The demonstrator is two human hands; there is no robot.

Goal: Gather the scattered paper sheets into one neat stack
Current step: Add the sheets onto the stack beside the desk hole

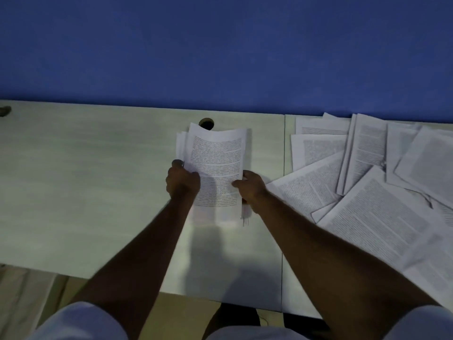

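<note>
A bundle of printed paper sheets (215, 165) is held upright above the middle of the pale table (85, 187), its lower edge close to the tabletop. My left hand (182, 181) grips its left edge and my right hand (250, 188) grips its right edge. The sheets are slightly fanned at the top left and bottom right. Several more printed sheets (372, 182) lie scattered and overlapping on the table to the right, apart from the held bundle.
A blue wall (220, 50) runs along the table's far edge. A round cable hole (206, 123) sits just behind the bundle. A seam (284, 192) splits the tabletop into two desks. The near edge shows floor below.
</note>
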